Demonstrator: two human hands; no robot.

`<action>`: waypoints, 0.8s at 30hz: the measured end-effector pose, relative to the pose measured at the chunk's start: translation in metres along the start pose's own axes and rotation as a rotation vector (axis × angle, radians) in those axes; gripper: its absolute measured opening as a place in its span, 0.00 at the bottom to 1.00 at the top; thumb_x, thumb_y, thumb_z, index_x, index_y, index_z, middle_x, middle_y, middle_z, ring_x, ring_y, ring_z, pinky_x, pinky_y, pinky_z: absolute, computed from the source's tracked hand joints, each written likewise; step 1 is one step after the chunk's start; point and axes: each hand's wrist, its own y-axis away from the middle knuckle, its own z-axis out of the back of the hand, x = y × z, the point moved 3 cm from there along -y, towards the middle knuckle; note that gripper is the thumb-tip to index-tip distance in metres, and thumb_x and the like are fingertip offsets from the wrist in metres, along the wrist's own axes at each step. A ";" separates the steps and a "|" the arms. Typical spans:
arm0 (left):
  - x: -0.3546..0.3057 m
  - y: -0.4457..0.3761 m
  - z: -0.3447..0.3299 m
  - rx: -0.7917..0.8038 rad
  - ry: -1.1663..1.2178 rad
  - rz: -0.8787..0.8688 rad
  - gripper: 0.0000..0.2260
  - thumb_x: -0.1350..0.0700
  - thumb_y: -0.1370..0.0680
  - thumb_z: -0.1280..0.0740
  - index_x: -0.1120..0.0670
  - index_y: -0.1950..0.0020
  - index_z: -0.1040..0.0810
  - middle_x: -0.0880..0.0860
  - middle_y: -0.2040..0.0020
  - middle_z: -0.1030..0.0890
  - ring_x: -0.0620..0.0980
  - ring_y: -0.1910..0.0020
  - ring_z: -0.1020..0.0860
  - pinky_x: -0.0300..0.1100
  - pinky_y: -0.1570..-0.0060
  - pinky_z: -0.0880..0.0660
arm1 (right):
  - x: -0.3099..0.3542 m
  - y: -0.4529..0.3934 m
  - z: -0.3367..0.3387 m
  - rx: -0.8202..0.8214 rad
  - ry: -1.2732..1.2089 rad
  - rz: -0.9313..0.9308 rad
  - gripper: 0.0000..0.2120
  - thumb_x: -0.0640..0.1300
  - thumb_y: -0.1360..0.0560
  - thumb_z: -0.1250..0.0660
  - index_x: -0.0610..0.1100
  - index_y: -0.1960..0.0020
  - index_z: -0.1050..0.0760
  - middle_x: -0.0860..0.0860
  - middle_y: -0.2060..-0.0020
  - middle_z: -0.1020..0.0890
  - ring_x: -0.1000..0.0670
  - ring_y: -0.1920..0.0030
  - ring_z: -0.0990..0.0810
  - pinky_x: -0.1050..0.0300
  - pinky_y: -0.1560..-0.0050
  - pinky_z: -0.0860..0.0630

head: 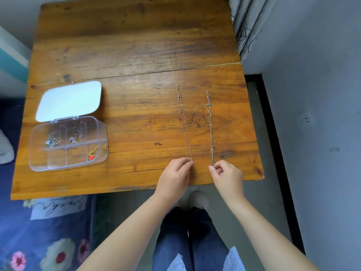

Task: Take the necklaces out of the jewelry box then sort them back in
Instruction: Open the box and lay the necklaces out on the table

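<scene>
While three necklaces wait in the open jewelry box [68, 141], the left hand [173, 178] pinches the thin gold chain [185, 130] and the right hand [226, 177] pinches the silver chain [211, 130], both laid straight on the wooden table [127, 55]; emptying seems underway, so reaching leftward comes next.

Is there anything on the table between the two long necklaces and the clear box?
Nothing visible: only bare wooden table lies between the thin gold chain, the silver chain and the open clear plastic box.
</scene>
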 end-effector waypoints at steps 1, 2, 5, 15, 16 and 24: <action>0.000 0.003 0.003 -0.018 0.007 0.013 0.13 0.61 0.28 0.41 0.63 0.53 0.18 0.60 0.54 0.16 0.50 0.53 0.27 0.41 0.61 0.21 | -0.001 0.001 0.002 0.006 0.003 -0.004 0.06 0.36 0.28 0.33 0.35 0.63 0.24 0.47 0.71 0.26 0.48 0.67 0.30 0.67 0.70 0.38; 0.001 0.006 0.009 -0.024 0.018 0.024 0.13 0.62 0.28 0.41 0.62 0.52 0.19 0.61 0.55 0.16 0.51 0.53 0.27 0.41 0.63 0.20 | 0.000 0.002 0.004 0.013 0.012 -0.001 0.05 0.35 0.28 0.34 0.36 0.62 0.24 0.47 0.70 0.26 0.49 0.67 0.30 0.68 0.69 0.38; 0.015 0.018 0.037 -0.030 0.003 0.075 0.10 0.65 0.30 0.37 0.61 0.52 0.19 0.61 0.54 0.16 0.55 0.54 0.20 0.43 0.64 0.19 | 0.018 0.006 0.006 0.022 0.051 0.035 0.05 0.35 0.27 0.37 0.36 0.59 0.23 0.47 0.66 0.25 0.48 0.66 0.29 0.64 0.70 0.36; 0.146 0.068 0.185 -0.209 -0.228 0.300 0.10 0.61 0.29 0.38 0.62 0.57 0.17 0.58 0.60 0.16 0.58 0.60 0.19 0.44 0.70 0.21 | 0.211 0.017 -0.093 0.151 0.126 0.560 0.05 0.36 0.28 0.35 0.35 0.55 0.22 0.39 0.58 0.17 0.40 0.54 0.21 0.51 0.56 0.25; 0.162 0.071 0.197 -0.198 -0.253 0.324 0.08 0.63 0.30 0.36 0.62 0.58 0.18 0.59 0.60 0.16 0.59 0.61 0.19 0.44 0.71 0.22 | 0.229 0.019 -0.107 0.183 0.155 0.598 0.05 0.37 0.28 0.35 0.36 0.56 0.22 0.39 0.58 0.17 0.40 0.53 0.22 0.51 0.55 0.25; 0.262 0.079 0.244 -0.054 -0.388 0.424 0.04 0.67 0.37 0.26 0.63 0.65 0.18 0.59 0.69 0.21 0.60 0.71 0.23 0.44 0.80 0.26 | 0.296 0.011 -0.201 0.564 0.836 0.467 0.15 0.32 0.28 0.40 0.41 0.72 0.36 0.40 0.60 0.22 0.39 0.54 0.22 0.54 0.61 0.30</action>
